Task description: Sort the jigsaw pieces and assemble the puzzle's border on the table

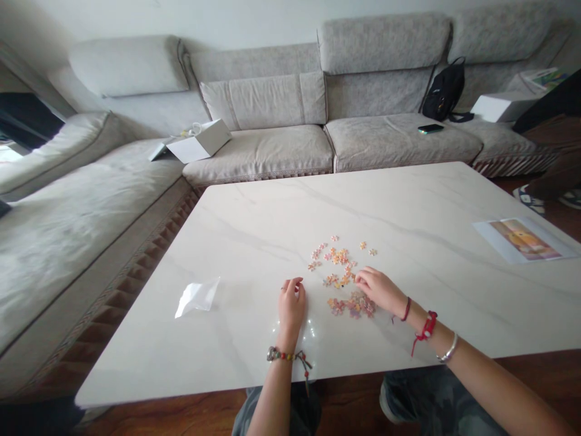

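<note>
The left hand (291, 306) and right hand (379, 289) are apart but near. The right fingertips (358, 278) touch small jigsaw pieces (342, 272) on the stone counter (254, 242). The left hand is curled; I cannot tell if it holds 1 piece. Open room lies left, before the counter edge.

Puzzle pieces (338, 257) look matt card, table top (408, 206) smooth polished stone.
</note>
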A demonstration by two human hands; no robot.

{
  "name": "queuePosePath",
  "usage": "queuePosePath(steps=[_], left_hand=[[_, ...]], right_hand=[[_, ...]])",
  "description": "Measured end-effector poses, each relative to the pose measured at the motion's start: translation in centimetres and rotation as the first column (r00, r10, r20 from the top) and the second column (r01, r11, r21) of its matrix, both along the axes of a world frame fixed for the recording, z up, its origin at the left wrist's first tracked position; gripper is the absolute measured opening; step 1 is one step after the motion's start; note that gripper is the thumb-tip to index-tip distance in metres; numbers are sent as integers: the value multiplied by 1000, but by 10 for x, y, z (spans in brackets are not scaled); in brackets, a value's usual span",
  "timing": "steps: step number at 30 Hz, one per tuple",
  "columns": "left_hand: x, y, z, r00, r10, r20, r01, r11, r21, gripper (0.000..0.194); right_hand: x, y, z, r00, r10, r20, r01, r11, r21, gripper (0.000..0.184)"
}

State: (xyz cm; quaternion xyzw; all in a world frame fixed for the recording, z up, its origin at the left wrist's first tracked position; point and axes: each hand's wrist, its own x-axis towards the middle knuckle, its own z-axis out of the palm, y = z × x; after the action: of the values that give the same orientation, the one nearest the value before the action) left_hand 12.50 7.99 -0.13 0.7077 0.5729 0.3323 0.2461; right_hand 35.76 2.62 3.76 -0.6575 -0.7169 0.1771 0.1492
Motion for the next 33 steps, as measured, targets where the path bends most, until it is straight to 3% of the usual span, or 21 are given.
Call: queuePosePath(steps=[4,6,10,20,28,33], left_hand=[[2,-1,0,1000,-29,-12,29,1000,2,21],[2,-1,-1,999,-33,-25,33,999,4,21],[-1,0,-2,999,-22,-50,23,1000,11,20],[2,0,0,999,-21,-42,21,1000,12,21],[1,-1,0,999,-25,-32,25,1000,13,21],[1,-1,2,999,-31,-38,32,999,13,21]], right_hand=[[13,40,-5,996,-86,15,85,993,85,19],[13,61,-10,996,-50,68,47,998,40,23],[12,83,-20,993,-7,118,12,999,-42,13],[44,73,-16,977,-114,180,120,992,-25,14],[12,73,-20,996,61,58,-64,996,60,22],[11,67,-24,996,88,6,-88,993,77,22]])
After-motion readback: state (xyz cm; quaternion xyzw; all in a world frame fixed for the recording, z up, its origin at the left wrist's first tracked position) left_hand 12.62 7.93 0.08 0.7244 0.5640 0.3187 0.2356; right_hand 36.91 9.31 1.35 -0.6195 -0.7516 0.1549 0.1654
